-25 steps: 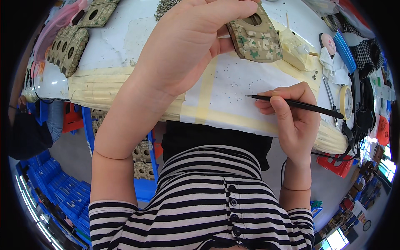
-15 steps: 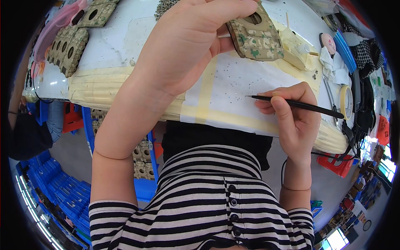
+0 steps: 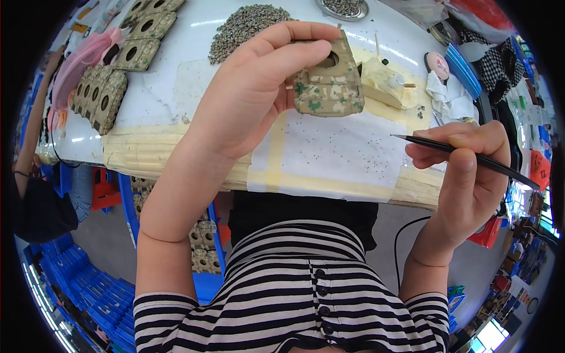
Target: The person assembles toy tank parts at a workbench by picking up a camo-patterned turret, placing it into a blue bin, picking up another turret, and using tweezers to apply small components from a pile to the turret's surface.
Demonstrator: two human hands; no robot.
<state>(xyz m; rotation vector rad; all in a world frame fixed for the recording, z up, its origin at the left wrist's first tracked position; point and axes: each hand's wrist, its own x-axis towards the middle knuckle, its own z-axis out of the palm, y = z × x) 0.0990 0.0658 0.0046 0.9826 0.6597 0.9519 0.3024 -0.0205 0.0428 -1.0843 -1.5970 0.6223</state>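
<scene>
My left hand grips a camouflage-patterned piece with a round hole, much like a toy tank hull. The thumb lies by the hole, and most of the other fingers are behind the piece. It is held above a sheet of white paper with tiny dark bits scattered over it. To the right of the paper, my right hand holds slim black tweezers between thumb and fingers. Their fine tip points left, apart from the piece, and no bit can be made out in it.
A heap of small metallic parts lies at the back, with a round dish of more parts. Similar camouflage pieces and a pink basket stand left. A tape-wrapped yellow block sits right. Another person's arm shows far left.
My left hand has brought the camouflage piece lower and a little left in view. My right hand has moved right with the tweezers. The view has shifted, showing more of the table's back.
</scene>
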